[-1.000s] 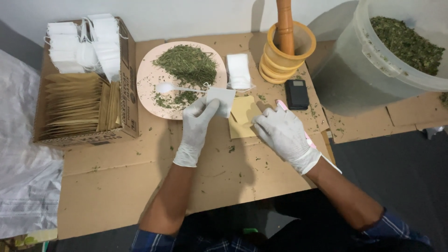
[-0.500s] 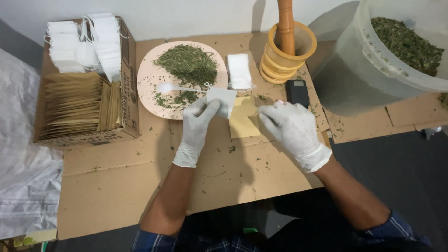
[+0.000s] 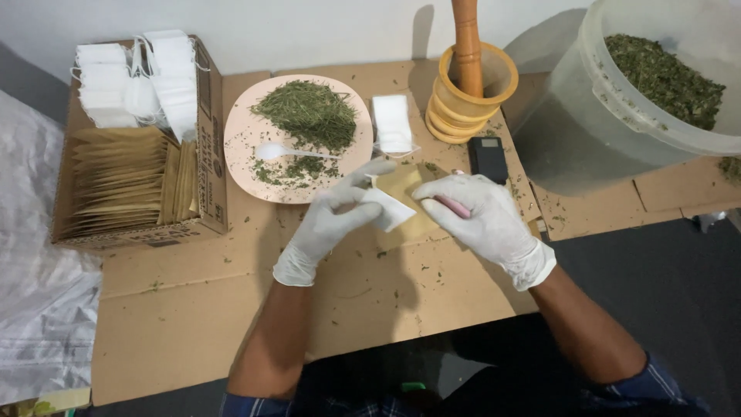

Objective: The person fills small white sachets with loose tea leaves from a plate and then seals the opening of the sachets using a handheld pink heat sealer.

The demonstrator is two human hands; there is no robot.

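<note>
Two gloved hands work over a flat sheet of cardboard (image 3: 231, 309), seen from above. At far left, an open carton (image 3: 139, 177) holds brown paper envelopes stacked on edge, with white filter bags heaped at its back. Next to it sits a pink plate (image 3: 239, 154) of dried green herb with a white plastic spoon (image 3: 285, 150) lying in it. In the middle, the left hand (image 3: 332, 212) pinches a small white filter bag (image 3: 386, 207) between thumb and fingers, just in front of the plate. A brown envelope (image 3: 401, 185) lies under the bag. The right hand (image 3: 478, 212) is curled around a pink stick-like tool, its fingertips close to the bag's edge. Behind them stand a few spare white bags (image 3: 392, 123), a yellow mortar with a wooden pestle (image 3: 467, 85), and a small black pocket scale (image 3: 488, 158). At far right, a large clear tub (image 3: 617, 123) holds more herb. Holding the bag's mouth level and steady would likely keep herb from spilling.
</note>
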